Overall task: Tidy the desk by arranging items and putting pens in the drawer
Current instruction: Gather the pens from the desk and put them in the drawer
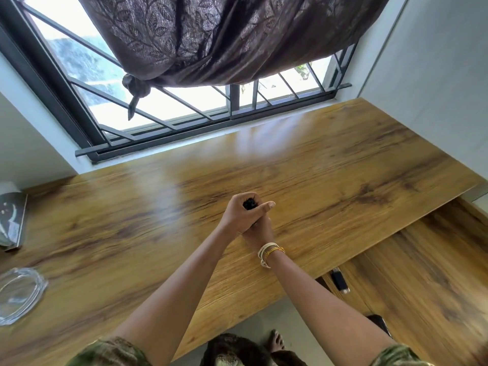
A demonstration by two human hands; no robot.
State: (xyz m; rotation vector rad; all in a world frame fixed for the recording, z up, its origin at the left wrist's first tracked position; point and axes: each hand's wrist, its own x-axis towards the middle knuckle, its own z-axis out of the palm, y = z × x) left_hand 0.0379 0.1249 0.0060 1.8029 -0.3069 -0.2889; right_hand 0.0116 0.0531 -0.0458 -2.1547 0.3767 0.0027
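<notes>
Both my hands meet above the middle of the wooden desk [330,180]. My left hand [239,216] is closed in a fist around a small bundle of dark pens [249,204], of which only the black ends poke out of the top. My right hand [260,232], with thread bracelets at the wrist, sits just under and against the left one and is clasped on the same bundle. The rest of the pens is hidden inside the hands. At the right, below the desk's edge, a lower wooden compartment [353,283] that looks like the open drawer holds a small black object [340,281].
A dark book [13,220] lies at the desk's left edge, and a clear glass dish [19,294] sits nearer to me on the left. A barred window [184,112] and a knotted brown curtain [224,40] are behind the desk. My bare foot [276,342] is on the floor.
</notes>
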